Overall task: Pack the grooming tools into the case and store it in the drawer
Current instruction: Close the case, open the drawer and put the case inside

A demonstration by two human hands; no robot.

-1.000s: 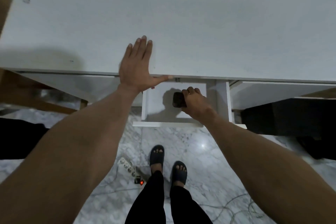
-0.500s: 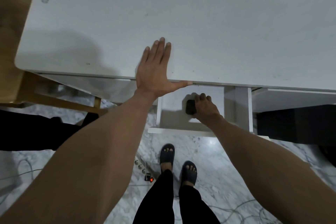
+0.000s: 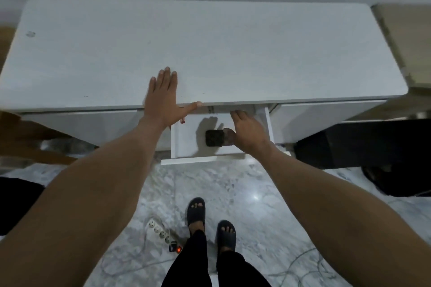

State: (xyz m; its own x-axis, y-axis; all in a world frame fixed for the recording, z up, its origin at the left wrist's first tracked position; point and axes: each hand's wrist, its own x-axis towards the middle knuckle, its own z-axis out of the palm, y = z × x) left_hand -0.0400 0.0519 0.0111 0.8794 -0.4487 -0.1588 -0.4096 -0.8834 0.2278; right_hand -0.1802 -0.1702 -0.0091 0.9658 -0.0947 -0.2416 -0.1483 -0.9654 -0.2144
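A small black grooming case [image 3: 214, 138] lies flat on the floor of the pulled-out white drawer [image 3: 205, 160] under the white desk [image 3: 256, 53]. My right hand [image 3: 249, 131] is inside the drawer just right of the case. Its fingers point toward the drawer's back and its thumb touches the case's right edge. My left hand [image 3: 163, 98] rests flat on the desk top above the drawer's left side, thumb along the front edge. No grooming tools are visible outside the case.
A small red item [image 3: 183, 120] sits at the drawer's back left. A white power strip [image 3: 161, 232] with a red light and loose cables lie on the marble floor near my slippered feet. A black box [image 3: 373, 144] stands right, wooden furniture [image 3: 32, 144] left.
My right hand has let go of the case, which now lies uncovered on the drawer floor; the fingers have straightened toward the back. The left hand stays flat on the desk. The view has pulled back.
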